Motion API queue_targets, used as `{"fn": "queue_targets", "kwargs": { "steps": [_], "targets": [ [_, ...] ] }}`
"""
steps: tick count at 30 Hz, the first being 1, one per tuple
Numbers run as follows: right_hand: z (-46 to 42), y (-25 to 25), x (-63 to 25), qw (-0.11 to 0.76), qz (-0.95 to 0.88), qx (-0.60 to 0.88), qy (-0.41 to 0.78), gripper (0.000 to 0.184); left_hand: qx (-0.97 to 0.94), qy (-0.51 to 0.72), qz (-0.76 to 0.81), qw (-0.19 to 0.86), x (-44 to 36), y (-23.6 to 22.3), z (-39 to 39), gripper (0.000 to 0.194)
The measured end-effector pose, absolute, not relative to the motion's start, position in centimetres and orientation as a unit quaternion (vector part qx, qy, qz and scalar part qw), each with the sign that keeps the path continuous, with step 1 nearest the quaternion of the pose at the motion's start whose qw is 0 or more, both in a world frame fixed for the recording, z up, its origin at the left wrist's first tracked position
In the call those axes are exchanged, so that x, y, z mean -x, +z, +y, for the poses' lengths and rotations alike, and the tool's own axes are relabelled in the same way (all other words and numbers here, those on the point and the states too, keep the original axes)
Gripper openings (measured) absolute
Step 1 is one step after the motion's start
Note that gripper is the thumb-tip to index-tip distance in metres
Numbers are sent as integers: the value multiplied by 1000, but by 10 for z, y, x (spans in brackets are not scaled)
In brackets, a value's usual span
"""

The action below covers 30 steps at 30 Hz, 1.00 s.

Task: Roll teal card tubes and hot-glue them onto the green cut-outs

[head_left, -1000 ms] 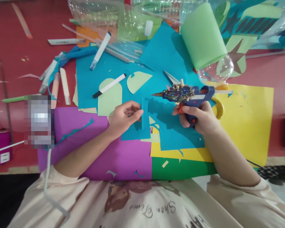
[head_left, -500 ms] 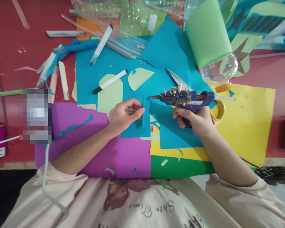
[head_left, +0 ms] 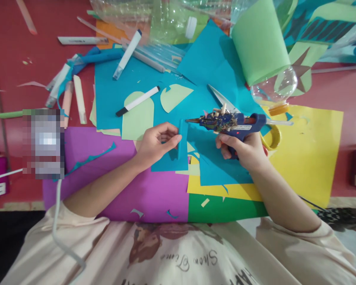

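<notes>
Between the thumb and fingers of my left hand [head_left: 160, 144] is a narrow blue paper strip [head_left: 180, 138], held upright in the picture above blue sheets. My right hand [head_left: 243, 148] is wrapped round the grip of a dark blue glue gun [head_left: 240, 122]. Its metal nozzle points left and lies close to the strip's upper end; I cannot tell whether they touch. Dark and pale scraps are stuck around the gun's front, and a clear glue stick [head_left: 280, 122] juts from its back. Behind the gun lie scissors [head_left: 221, 97] with a yellow handle, partly hidden by it.
Light green cut-outs [head_left: 176, 98] and a capped marker [head_left: 138, 101] lie on the blue sheet [head_left: 106, 91]. A plastic bottle wrapped in green paper [head_left: 259, 43] lies at the back right. Purple [head_left: 166, 194] and yellow sheets [head_left: 311, 154] flank the middle. A phone-like device [head_left: 47, 144] with a cable is at left.
Almost nothing differs. Both hands keep their hold, and the glue gun's nozzle stays by the strip's upper end.
</notes>
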State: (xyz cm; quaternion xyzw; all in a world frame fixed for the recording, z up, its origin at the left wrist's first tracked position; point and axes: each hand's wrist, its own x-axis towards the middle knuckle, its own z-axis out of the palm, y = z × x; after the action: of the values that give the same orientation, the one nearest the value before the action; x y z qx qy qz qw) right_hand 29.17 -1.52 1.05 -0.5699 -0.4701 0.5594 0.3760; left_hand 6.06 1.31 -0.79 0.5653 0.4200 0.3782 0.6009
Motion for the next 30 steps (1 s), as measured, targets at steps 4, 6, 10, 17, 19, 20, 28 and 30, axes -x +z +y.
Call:
{"fn": "queue_targets", "kwargs": {
  "steps": [4,6,10,17,19,20,28,30],
  "targets": [
    [-16,10,-291,379,-467,569,561,20,-566,381,415,602,-61,-9,13,28],
    [-16,11,-291,380,-468,568,560,20,-565,385,412,603,-61,-9,13,27],
    [-16,11,-291,384,-470,564,559,21,-567,384,414,600,-61,-8,13,26],
    [-17,10,-292,380,-467,567,561,22,-568,381,413,601,-60,-8,13,24],
    [-17,11,-292,377,-469,568,562,22,-567,380,416,601,-60,-8,13,25],
    [-17,11,-291,377,-469,567,562,23,-566,380,417,601,-60,-8,13,26],
    [-16,13,-288,376,-473,565,562,25,-573,389,412,592,-60,-8,14,26],
    [-17,13,-288,377,-474,562,564,25,-575,392,409,591,-60,-8,14,26]
  ]
}}
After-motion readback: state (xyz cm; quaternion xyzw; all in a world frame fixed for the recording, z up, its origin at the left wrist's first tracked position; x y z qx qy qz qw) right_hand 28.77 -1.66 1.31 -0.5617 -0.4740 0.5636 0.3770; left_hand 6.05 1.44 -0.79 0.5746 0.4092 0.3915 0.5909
